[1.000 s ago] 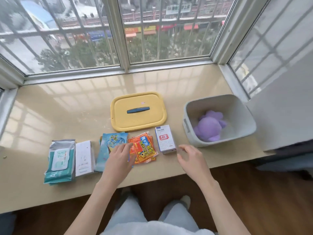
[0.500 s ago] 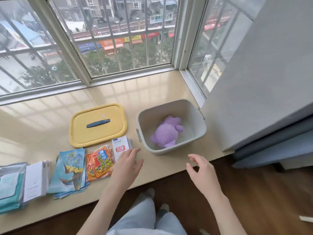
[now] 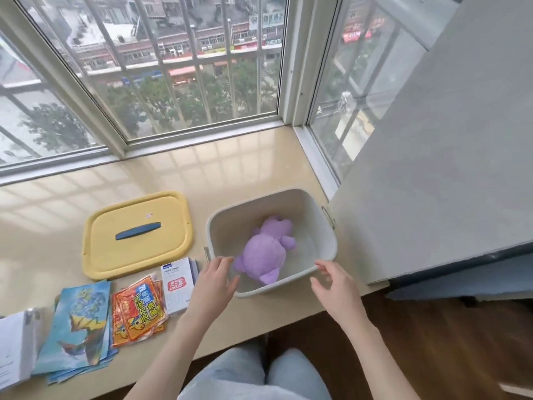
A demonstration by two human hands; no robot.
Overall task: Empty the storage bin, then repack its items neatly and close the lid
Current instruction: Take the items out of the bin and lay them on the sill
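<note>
A pale grey storage bin (image 3: 327, 226) stands open on the beige window ledge, with a purple plush toy (image 3: 266, 249) lying inside. Its yellow lid (image 3: 135, 235) with a dark blue handle lies flat to the left. My left hand (image 3: 215, 281) is open at the bin's near-left corner. My right hand (image 3: 336, 284) is open at the near-right rim, fingers spread. Neither hand holds anything. In a row by the ledge's front edge lie a white box (image 3: 177, 284), orange packets (image 3: 138, 310) and blue packets (image 3: 78, 327).
A white pack (image 3: 14, 347) sits at the far left edge of view. A grey wall panel (image 3: 432, 168) rises right beside the bin. Window frames close off the back of the ledge (image 3: 202, 168). Wooden floor (image 3: 432, 342) lies below, and my knees show at the bottom.
Both hands have moved from the white box and orange packets rightward to the bin's near rim. My view has turned right, pushing the packs toward the left edge.
</note>
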